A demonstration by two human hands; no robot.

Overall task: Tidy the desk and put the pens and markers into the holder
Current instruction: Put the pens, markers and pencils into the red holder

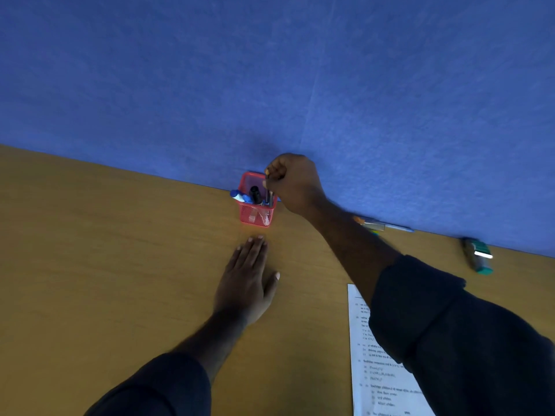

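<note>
Right hand (292, 183) grips a pen (268, 190) over the part-filled holder (257, 216), left hand (247, 280) flat; pens (383, 225) by the wall remain.

Both arms wear dark navy sleeves (468, 340) pushed up to bare forearms (354, 244).

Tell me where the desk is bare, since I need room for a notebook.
The wooden desk is bare left of the red mesh holder and flat left hand. It is crowded rightward: the right hand, printed sheet, pens and green stapler by the blue wall.
</note>
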